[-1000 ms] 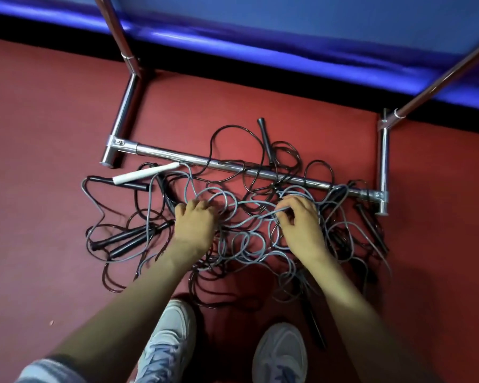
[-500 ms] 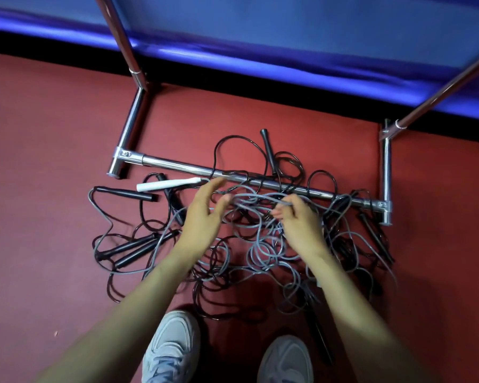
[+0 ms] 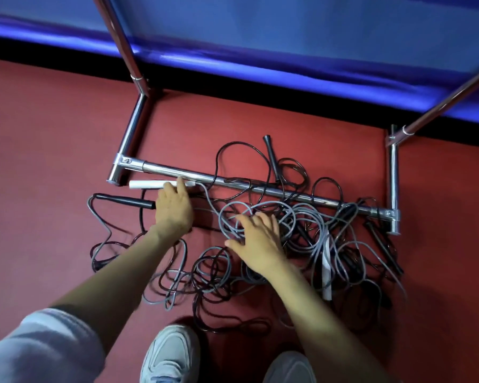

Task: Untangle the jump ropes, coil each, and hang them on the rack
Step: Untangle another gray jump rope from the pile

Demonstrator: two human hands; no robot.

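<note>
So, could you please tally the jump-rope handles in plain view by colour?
White handles: 2
Black handles: 3 in plain view; others may be hidden
Total: 5

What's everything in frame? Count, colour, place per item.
rope tangle: count unclear, grey and black cords, on the floor, draped over the rack's base bar
white handles: 2, white, one by the bar's left end, one inside the tangle's right part
black handles: at least 3, black, left of the tangle, beyond the bar, right edge
rack: 1, chrome, base bar on the floor, uprights rising
floor: 1, red
blue surface: 1, blue, behind the rack
shoes: 2, whitish, bottom centre
sleeve: 1, grey, bottom left
left hand: 1, fingertip touches the left white handle
right hand: 1, fingers spread on grey cord
</note>
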